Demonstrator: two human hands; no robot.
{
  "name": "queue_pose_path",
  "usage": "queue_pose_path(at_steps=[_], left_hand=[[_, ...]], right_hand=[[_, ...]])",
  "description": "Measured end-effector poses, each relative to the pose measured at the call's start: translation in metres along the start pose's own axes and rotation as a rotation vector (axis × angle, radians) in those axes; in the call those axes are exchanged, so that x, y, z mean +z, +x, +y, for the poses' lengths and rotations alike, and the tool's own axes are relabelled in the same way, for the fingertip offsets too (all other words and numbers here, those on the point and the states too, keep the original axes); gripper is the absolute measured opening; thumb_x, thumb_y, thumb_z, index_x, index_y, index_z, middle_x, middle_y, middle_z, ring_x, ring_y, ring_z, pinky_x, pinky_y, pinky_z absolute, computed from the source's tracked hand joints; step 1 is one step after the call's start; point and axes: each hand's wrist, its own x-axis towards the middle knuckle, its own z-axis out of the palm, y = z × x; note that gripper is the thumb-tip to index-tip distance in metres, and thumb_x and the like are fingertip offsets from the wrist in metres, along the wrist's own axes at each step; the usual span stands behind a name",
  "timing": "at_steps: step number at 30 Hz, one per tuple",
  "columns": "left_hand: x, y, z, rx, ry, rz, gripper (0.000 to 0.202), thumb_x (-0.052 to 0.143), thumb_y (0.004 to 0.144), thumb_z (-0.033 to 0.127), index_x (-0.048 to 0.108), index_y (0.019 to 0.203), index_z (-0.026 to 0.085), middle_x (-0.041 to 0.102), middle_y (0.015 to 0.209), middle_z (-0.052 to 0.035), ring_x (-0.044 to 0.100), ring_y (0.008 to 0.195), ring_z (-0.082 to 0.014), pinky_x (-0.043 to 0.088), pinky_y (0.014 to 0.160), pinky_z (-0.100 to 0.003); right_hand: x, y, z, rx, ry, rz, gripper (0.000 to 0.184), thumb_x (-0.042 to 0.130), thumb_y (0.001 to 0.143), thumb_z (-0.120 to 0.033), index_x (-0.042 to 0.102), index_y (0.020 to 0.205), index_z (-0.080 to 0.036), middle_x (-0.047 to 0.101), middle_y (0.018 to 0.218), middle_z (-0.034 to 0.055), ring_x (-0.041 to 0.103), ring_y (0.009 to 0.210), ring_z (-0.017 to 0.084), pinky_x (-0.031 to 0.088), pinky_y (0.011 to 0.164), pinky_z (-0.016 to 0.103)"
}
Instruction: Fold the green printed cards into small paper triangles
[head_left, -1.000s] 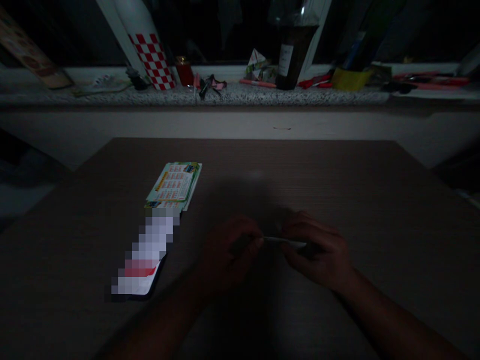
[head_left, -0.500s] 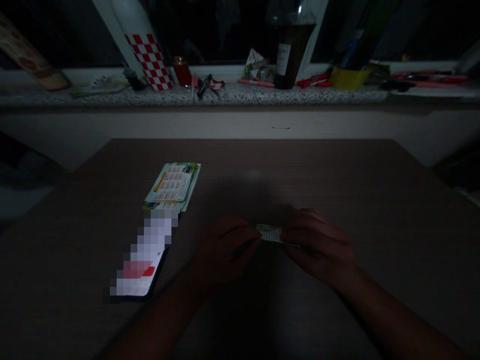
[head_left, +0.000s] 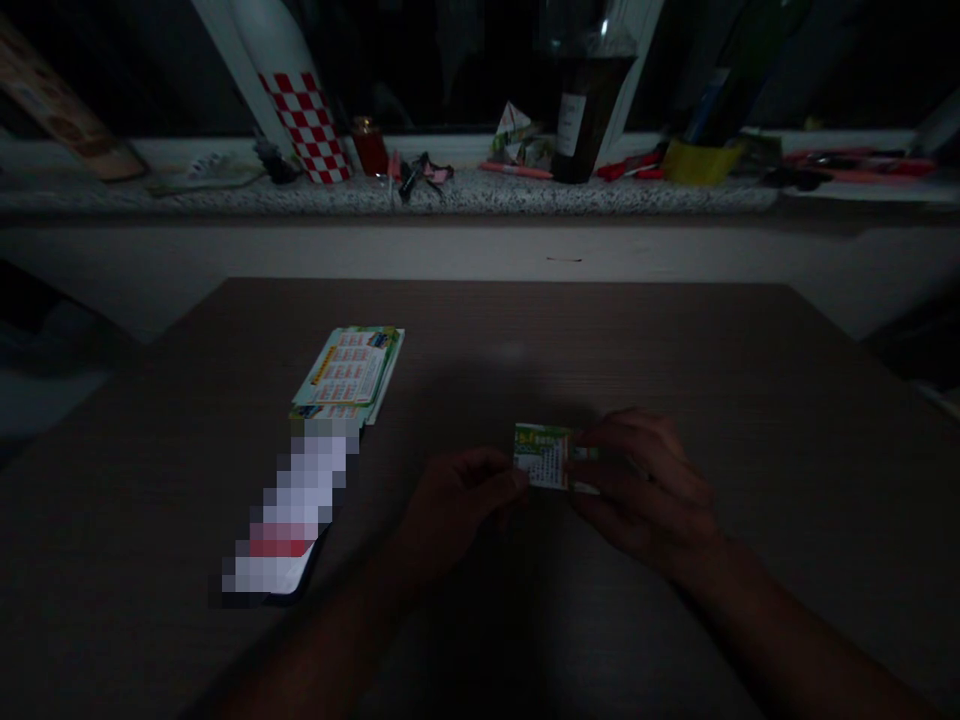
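Between my two hands is a small printed paper card (head_left: pixel 546 460), green and white with lines of text. My left hand (head_left: pixel 469 495) pinches its left edge between thumb and fingers. On the other side, my right hand (head_left: pixel 649 485) grips the right part, its fingers covering some of the print. Whether the card is folded is hard to tell in the dim light. To the left lies a stack of similar printed cards (head_left: pixel 349 368), with a phone (head_left: pixel 289 580) just below it, its lit screen partly blurred out.
The wooden table (head_left: pixel 675 340) ends at a wall under a granite sill (head_left: pixel 495 200). Along the sill stand a red-checked bottle (head_left: pixel 306 125), a small red jar (head_left: pixel 369 148), a dark labelled bottle (head_left: pixel 581 120), a yellow holder (head_left: pixel 699 162) and several pens.
The card has turned so more of its printed face shows. My left hand has shifted slightly down and right along its edge; my right hand keeps its hold.
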Motion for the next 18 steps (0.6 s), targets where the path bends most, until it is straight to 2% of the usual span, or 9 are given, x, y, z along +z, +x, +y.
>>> queue_pose_path(at_steps=[2, 4, 7, 9, 13, 18], left_hand=[[-0.003, -0.002, 0.001, 0.118, 0.197, 0.053, 0.017, 0.062, 0.081, 0.032, 0.064, 0.076, 0.015, 0.059, 0.063, 0.0017, 0.052, 0.056, -0.0098, 0.04, 0.054, -0.021], [-0.007, -0.003, 0.001, 0.313, 0.473, 0.08, 0.013, 0.058, 0.084, 0.027, 0.065, 0.079, 0.017, 0.061, 0.07, 0.0004, 0.055, 0.064, -0.0118, 0.042, 0.059, -0.023], [-0.01, -0.005, -0.001, 0.649, 0.843, 0.036, 0.012, 0.053, 0.088, 0.021, 0.063, 0.084, 0.016, 0.062, 0.077, -0.0016, 0.057, 0.069, -0.013, 0.043, 0.062, -0.024], [-0.008, -0.006, -0.003, 0.804, 0.99, 0.025, 0.012, 0.051, 0.09, 0.019, 0.063, 0.087, 0.016, 0.064, 0.082, -0.0035, 0.058, 0.073, -0.0141, 0.046, 0.066, -0.026], [-0.001, -0.011, -0.003, 0.936, 1.137, 0.058, 0.014, 0.049, 0.09, 0.018, 0.062, 0.087, 0.016, 0.065, 0.085, -0.005, 0.06, 0.076, -0.016, 0.049, 0.071, -0.029], [0.004, -0.013, 0.0, 0.966, 1.166, 0.015, 0.014, 0.048, 0.089, 0.014, 0.061, 0.083, 0.016, 0.064, 0.081, -0.0044, 0.058, 0.073, -0.0157, 0.048, 0.069, -0.03]], right_hand=[[-0.001, 0.001, 0.0, 0.077, 0.031, -0.083, 0.042, 0.074, 0.07, -0.02, 0.06, 0.11, -0.018, 0.062, 0.11, 0.0117, 0.058, 0.102, 0.03, 0.048, 0.086, 0.05], [-0.002, 0.002, -0.001, 0.159, 0.066, -0.114, 0.054, 0.072, 0.068, -0.023, 0.054, 0.119, -0.018, 0.061, 0.113, 0.013, 0.056, 0.105, 0.032, 0.046, 0.088, 0.051], [-0.002, 0.003, -0.003, 0.206, 0.1, -0.086, 0.055, 0.069, 0.067, -0.019, 0.052, 0.12, -0.019, 0.061, 0.11, 0.0121, 0.057, 0.102, 0.03, 0.046, 0.086, 0.049], [-0.001, 0.003, -0.004, 0.195, 0.119, -0.101, 0.049, 0.067, 0.067, -0.017, 0.055, 0.114, -0.02, 0.064, 0.103, 0.0099, 0.059, 0.098, 0.029, 0.046, 0.085, 0.048], [0.005, 0.004, -0.005, 0.148, 0.169, -0.163, 0.026, 0.064, 0.067, -0.014, 0.06, 0.091, -0.022, 0.065, 0.083, 0.003, 0.062, 0.086, 0.024, 0.046, 0.083, 0.046], [0.006, 0.006, -0.007, 0.116, 0.192, -0.158, 0.019, 0.064, 0.067, -0.011, 0.059, 0.081, -0.022, 0.065, 0.076, 0.001, 0.061, 0.077, 0.02, 0.047, 0.079, 0.042]])
